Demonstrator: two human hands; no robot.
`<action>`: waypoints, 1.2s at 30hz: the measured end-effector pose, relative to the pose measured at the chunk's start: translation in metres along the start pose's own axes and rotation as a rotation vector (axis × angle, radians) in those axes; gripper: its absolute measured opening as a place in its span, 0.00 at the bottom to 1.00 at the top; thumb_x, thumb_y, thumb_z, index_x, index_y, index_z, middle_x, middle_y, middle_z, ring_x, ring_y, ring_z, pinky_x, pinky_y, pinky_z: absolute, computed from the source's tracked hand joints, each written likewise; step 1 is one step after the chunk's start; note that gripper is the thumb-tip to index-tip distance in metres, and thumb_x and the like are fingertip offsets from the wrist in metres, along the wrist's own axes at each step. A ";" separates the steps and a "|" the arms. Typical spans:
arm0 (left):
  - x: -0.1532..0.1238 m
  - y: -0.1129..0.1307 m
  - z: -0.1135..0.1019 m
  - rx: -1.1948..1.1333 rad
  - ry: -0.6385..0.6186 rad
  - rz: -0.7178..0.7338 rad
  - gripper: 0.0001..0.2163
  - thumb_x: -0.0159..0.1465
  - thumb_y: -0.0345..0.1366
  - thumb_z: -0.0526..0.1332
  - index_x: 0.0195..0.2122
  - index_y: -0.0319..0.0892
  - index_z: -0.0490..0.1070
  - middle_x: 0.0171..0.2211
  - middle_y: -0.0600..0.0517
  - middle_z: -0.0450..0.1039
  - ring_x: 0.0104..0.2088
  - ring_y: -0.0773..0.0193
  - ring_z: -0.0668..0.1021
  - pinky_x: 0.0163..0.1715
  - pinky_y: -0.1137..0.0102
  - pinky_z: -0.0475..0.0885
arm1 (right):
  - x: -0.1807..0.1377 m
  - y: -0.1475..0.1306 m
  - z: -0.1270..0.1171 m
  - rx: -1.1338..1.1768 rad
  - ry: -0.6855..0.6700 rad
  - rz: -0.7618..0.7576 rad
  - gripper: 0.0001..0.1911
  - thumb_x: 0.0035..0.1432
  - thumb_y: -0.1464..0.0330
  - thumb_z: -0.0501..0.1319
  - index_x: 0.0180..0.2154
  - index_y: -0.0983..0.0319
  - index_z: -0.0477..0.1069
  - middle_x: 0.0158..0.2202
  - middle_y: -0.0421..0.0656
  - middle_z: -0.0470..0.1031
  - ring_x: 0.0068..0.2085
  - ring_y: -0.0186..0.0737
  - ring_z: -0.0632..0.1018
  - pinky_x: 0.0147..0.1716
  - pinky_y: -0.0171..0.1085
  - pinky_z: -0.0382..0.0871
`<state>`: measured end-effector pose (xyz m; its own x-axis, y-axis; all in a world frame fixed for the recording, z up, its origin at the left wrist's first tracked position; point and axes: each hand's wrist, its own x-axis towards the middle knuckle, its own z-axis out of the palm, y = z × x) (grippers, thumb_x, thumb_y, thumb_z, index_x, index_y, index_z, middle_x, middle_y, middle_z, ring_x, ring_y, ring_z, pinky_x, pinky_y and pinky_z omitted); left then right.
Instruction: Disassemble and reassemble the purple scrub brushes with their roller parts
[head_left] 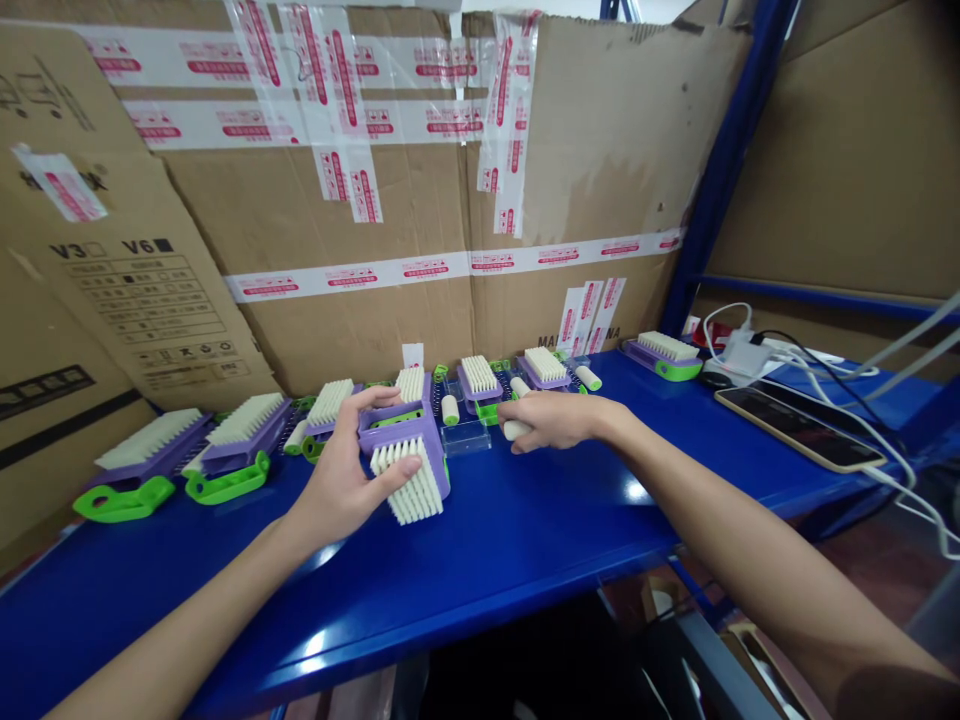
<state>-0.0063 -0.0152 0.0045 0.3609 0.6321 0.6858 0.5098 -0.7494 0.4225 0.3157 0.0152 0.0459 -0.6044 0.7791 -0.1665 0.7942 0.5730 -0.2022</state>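
My left hand [346,470] grips a purple brush with white bristles [411,470], tipped on its side on the blue table [525,540], bristles facing me. My right hand [551,418] is closed on a small white roller [516,430] just right of a clear plastic piece [466,437]. A row of purple-and-green brushes [240,430] lines the back of the table. More white rollers [450,408] lie among them.
Taped cardboard boxes [375,200] form a wall behind the row. At the right lie a phone [799,428], a white charger [742,355] and cables [885,440]. A blue shelf post [720,170] rises at the right. The table's front edge runs below my arms.
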 end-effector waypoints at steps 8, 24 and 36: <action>0.000 -0.001 0.000 0.000 -0.001 0.013 0.30 0.68 0.48 0.69 0.67 0.49 0.60 0.59 0.43 0.71 0.56 0.47 0.79 0.54 0.52 0.78 | -0.002 -0.002 0.000 -0.001 -0.026 0.037 0.13 0.64 0.67 0.69 0.49 0.60 0.73 0.38 0.42 0.76 0.34 0.40 0.73 0.31 0.38 0.58; 0.000 0.000 0.001 -0.021 -0.004 0.000 0.32 0.67 0.47 0.70 0.67 0.49 0.57 0.57 0.43 0.71 0.55 0.47 0.80 0.55 0.50 0.78 | 0.002 0.005 0.005 -0.004 -0.007 0.038 0.18 0.62 0.65 0.73 0.51 0.60 0.75 0.41 0.43 0.77 0.38 0.43 0.74 0.32 0.37 0.60; -0.001 0.000 0.001 -0.018 0.003 0.016 0.31 0.67 0.47 0.70 0.67 0.48 0.58 0.57 0.43 0.72 0.55 0.47 0.80 0.53 0.51 0.79 | 0.005 0.010 0.007 0.015 -0.015 0.036 0.18 0.62 0.65 0.72 0.51 0.60 0.74 0.42 0.42 0.78 0.37 0.41 0.74 0.32 0.37 0.60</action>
<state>-0.0062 -0.0159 0.0034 0.3669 0.6192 0.6943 0.4900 -0.7630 0.4216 0.3196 0.0232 0.0367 -0.5763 0.7952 -0.1883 0.8146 0.5406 -0.2103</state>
